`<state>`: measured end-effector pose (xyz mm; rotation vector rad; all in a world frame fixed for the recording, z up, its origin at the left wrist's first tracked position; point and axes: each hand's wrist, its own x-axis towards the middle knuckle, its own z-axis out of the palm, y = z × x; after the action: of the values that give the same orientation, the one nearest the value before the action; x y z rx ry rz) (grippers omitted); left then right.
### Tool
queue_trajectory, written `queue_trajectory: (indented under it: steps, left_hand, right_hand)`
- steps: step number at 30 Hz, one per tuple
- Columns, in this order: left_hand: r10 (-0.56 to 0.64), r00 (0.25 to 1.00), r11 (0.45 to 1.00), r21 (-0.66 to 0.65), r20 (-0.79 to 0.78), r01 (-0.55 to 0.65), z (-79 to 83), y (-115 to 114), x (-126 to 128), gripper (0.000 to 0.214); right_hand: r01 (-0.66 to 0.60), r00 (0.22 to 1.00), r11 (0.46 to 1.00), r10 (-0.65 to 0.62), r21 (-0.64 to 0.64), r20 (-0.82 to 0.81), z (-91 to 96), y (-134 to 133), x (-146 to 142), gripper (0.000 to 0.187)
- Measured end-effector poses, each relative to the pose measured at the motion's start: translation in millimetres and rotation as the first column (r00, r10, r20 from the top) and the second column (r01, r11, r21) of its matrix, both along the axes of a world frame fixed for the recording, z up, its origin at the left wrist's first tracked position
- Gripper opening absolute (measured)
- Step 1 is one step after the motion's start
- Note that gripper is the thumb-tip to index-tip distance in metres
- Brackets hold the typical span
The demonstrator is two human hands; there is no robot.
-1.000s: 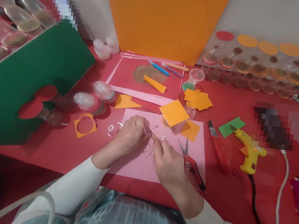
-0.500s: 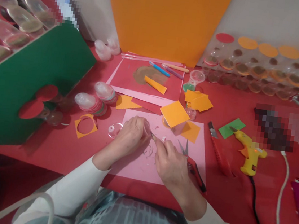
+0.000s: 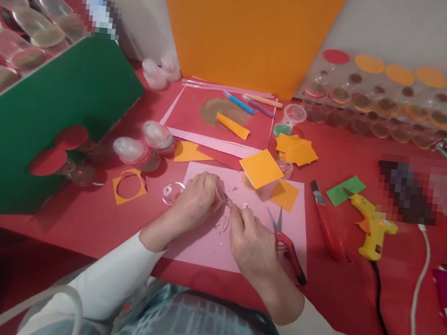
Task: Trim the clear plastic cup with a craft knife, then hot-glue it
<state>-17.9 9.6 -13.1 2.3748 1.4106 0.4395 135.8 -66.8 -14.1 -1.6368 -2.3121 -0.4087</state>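
Observation:
Over a pink sheet (image 3: 189, 250), my left hand (image 3: 198, 201) is closed around a small clear plastic piece (image 3: 219, 193), mostly hidden by the fingers. My right hand (image 3: 252, 241) grips a thin pointed tool (image 3: 228, 202), its tip at the plastic's right side; whether it is a craft knife I cannot tell. Small scraps (image 3: 222, 224) lie on the sheet between the hands. A clear round plastic lid-like piece (image 3: 171, 194) sits just left of my left hand. Scissors with red handles (image 3: 287, 243) rest, blades apart, right of my right hand.
On the right lie a red utility knife (image 3: 328, 224) and a corded yellow glue gun (image 3: 374, 229). An orange card square (image 3: 262, 168) rests on a clear cup ahead. Stacked plastic cups (image 3: 133, 151) and a green board (image 3: 49, 130) stand left. Rows of cups (image 3: 388, 106) line the back right.
My right hand has shifted slightly left with the tool, whose tip stays at the plastic piece. My left hand keeps its hold almost unmoved.

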Motion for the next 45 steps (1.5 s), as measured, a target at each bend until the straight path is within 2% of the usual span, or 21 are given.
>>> queue_trajectory:
  steps: [5,10,14,17,19,22,26,28,29,30,32,37,41,45]
  left_hand:
    - [0.002,1.000,1.000,0.007,-0.003,-0.002,1.3,0,0,0.010]
    - [0.011,1.000,1.000,0.011,0.018,-0.011,-1.1,-2,-1,0.012]
    - [0.042,0.995,0.998,0.046,0.090,-0.046,-3.9,-3,-2,0.019]
    - [0.039,0.991,0.997,0.065,0.131,-0.048,-2.7,-2,-5,0.030]
    - [0.023,0.986,0.997,0.069,0.168,-0.035,-0.7,-1,-8,0.034]
    - [-0.022,0.971,0.997,0.082,0.238,0.002,2.4,-2,-9,0.040]
    - [-0.100,0.947,0.993,0.092,0.306,0.076,5.1,-5,-5,0.039]
    - [-0.128,0.933,0.991,0.086,0.337,0.105,6.1,-7,-2,0.036]
    - [-0.140,0.925,0.990,0.083,0.354,0.118,6.6,-8,0,0.034]
    - [-0.152,0.916,0.988,0.081,0.371,0.131,6.9,-9,1,0.033]
    - [-0.168,0.902,0.986,0.076,0.398,0.151,7.4,-12,3,0.031]
    - [-0.196,0.892,0.980,0.049,0.407,0.193,6.8,-15,6,0.031]
    - [-0.235,0.901,0.972,0.116,0.366,0.206,5.6,-16,10,0.026]
    - [-0.246,0.904,0.966,0.163,0.349,0.200,6.4,-19,14,0.024]
  right_hand:
    - [-0.020,0.999,1.000,0.020,-0.009,0.045,4.2,-1,-2,0.031]
    - [-0.037,0.999,0.999,0.038,-0.016,0.017,2.5,-2,1,0.031]
    - [0.008,0.997,1.000,-0.007,0.004,-0.074,-0.1,-1,7,0.028]
    - [0.027,0.969,1.000,-0.022,0.016,-0.244,1.6,1,13,0.027]
    - [0.002,0.910,1.000,-0.003,-0.003,-0.414,2.9,3,16,0.024]
    - [-0.037,0.775,0.997,-0.019,-0.074,-0.632,1.4,4,19,0.018]
    - [-0.068,0.557,0.971,-0.154,-0.229,-0.816,-2.2,5,21,0.013]
    - [-0.081,0.496,0.944,-0.241,-0.321,-0.834,-0.3,7,21,0.007]
    - [-0.088,0.494,0.927,-0.277,-0.364,-0.824,1.7,8,21,0.005]
    - [-0.098,0.507,0.914,-0.294,-0.393,-0.811,4.1,9,20,0.012]
    - [-0.116,0.538,0.910,-0.279,-0.398,-0.796,8.5,11,20,0.021]
    - [-0.110,0.571,0.918,-0.255,-0.380,-0.780,10.5,14,19,0.016]
    - [-0.099,0.565,0.906,-0.289,-0.412,-0.772,8.3,14,18,0.017]
    - [-0.098,0.522,0.865,-0.376,-0.492,-0.766,5.8,15,19,0.021]
